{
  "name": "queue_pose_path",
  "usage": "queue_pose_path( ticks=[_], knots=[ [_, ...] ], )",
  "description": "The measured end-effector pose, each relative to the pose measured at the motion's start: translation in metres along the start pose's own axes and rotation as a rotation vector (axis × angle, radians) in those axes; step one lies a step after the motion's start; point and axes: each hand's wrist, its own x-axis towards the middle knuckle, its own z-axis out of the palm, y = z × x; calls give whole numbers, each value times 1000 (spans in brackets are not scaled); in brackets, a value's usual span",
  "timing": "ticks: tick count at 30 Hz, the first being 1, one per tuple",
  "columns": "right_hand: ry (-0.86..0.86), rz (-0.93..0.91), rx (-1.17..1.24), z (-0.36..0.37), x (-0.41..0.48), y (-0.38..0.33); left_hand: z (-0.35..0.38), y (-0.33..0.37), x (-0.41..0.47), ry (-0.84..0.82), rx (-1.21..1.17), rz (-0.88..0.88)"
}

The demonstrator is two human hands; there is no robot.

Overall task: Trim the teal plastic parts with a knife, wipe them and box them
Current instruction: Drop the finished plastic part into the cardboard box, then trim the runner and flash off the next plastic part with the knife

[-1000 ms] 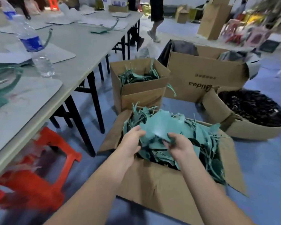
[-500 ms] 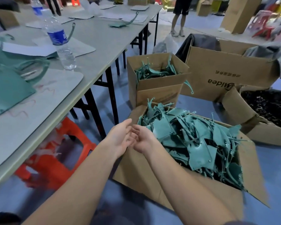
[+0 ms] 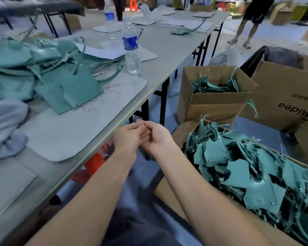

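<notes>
my left hand (image 3: 130, 139) and right hand (image 3: 158, 139) touch at the edge of the table (image 3: 158, 43). the left fingers lie relaxed, the right curl into its palm, and i cannot tell if they pinch anything. teal parts (image 3: 69, 89) are heaped at 10 o'clock, and more overfill the box (image 3: 182, 132) at 4 o'clock. a careless reach could snag on the spiky offcuts or spill the pile.

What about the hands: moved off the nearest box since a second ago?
Yes. The left hand and right hand came off the nearest box, meeting left of it by the table edge.
</notes>
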Motion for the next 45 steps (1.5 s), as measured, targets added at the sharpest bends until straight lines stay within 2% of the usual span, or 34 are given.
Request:
queue_pose_path(
  ticks=[5,8,11,13,17,19,21,24,26,28,30,33,36,41,43,45],
  knots=[
    [-86,-74,-101,74,4,18,-46,55,11,-4,-14,108],
    [-158,-75,-163,118,13,35,-87,98,13,-16,-26,102],
    [-282,-98,-258,164,21,57,-142,139,11,-82,-84,72],
    [-387,-125,-377,196,25,76,-179,156,6,-64,-103,105],
    [-601,-250,-730,258,30,120,-251,169,-3,217,43,241],
    [-632,-378,-910,283,34,142,-287,171,-11,395,95,273],
    [-577,-544,-1077,304,42,162,-323,173,-20,654,193,335],
    [-564,-732,-1345,330,57,184,-368,173,-36,1158,589,367],
    [-637,-767,-1666,344,72,196,-391,170,-40,1297,747,381],
    [-681,-762,-1874,356,89,204,-410,165,-35,1264,769,449],
    [-615,-840,-1896,363,105,203,-423,161,-27,1203,765,516],
    [-502,-988,-1939,364,128,194,-442,152,-20,1196,807,599],
    [-494,-1006,-2091,361,152,188,-460,141,-15,1177,841,517],
    [-222,-928,-2112,387,188,176,-463,139,-11,1209,760,420],
    [-229,-792,-2169,391,196,184,-464,137,-9,1205,742,388],
    [-265,-797,-2287,391,200,198,-467,135,-7,1214,729,361]
  ],
)
